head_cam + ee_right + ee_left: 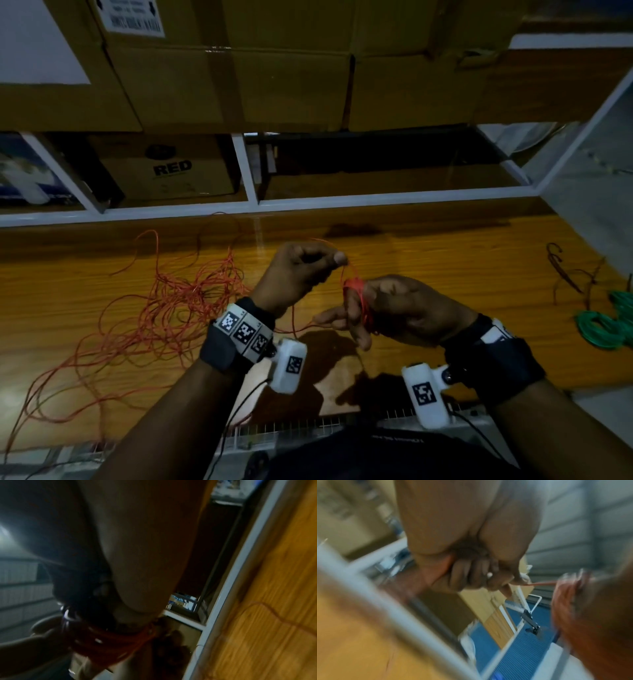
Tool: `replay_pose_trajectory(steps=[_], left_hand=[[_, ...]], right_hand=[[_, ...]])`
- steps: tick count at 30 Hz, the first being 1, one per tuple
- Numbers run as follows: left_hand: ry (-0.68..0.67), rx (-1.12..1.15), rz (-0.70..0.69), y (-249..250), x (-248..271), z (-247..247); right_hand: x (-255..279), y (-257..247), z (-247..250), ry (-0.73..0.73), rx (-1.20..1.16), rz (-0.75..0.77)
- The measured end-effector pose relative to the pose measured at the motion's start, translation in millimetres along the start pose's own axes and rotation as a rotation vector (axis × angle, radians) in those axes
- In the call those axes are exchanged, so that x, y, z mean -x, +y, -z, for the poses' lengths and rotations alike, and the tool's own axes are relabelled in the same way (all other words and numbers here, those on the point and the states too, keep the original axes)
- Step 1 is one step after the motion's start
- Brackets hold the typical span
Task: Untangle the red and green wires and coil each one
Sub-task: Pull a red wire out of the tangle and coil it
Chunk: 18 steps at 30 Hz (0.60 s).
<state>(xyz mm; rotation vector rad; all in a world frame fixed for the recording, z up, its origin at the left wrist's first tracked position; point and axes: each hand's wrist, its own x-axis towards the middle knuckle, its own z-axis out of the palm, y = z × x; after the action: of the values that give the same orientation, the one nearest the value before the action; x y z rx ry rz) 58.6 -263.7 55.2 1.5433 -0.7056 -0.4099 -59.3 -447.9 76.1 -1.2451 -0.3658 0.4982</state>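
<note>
Head view, frame centre: left hand (301, 263) pinches the red wire (171, 308) — right hand's (394, 311) straight fingers carry its coil (356, 294); the loose heap at left may snag.

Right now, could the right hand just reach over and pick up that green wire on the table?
Probably not yet. The green wire lies free at the table's right edge, nothing blocking it, but the right hand has red wire wound round its fingers, with the left hand feeding it.
</note>
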Motion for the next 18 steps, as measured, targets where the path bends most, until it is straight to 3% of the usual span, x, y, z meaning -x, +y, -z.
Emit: replay_pose_trajectory(steps=[3, 6, 8, 10, 11, 12, 14, 18], left_hand=[[-0.088, 0.083, 0.050, -14, 14, -24], [-0.056, 0.032, 0.108, -24, 24, -46], [-0.070, -0.036, 0.095, -29, 29, -51], [-0.079, -0.096, 0.077, -31, 32, -47], [-0.073, -0.114, 0.063, -29, 33, -44], [-0.063, -0.139, 0.042, -27, 34, -39], [-0.025, -0.214, -0.008, -20, 33, -29], [0.066, -0.363, -0.078, -2, 21, -5]], right_hand=[[-4, -19, -4, 0.073, -0.260, 0.185], [-9, -38, 1, 0.318, -0.446, 0.375], [-11, -41, 13, 0.621, -0.158, 0.440], [-7, -35, 26, 0.960, 0.537, 0.354], [-4, -30, 34, 1.050, 0.868, 0.282], [-1, -27, 40, 1.051, 1.084, 0.198], [5, -21, 45, 0.907, 1.223, 0.032], [10, -15, 27, 0.535, 1.017, -0.278]])
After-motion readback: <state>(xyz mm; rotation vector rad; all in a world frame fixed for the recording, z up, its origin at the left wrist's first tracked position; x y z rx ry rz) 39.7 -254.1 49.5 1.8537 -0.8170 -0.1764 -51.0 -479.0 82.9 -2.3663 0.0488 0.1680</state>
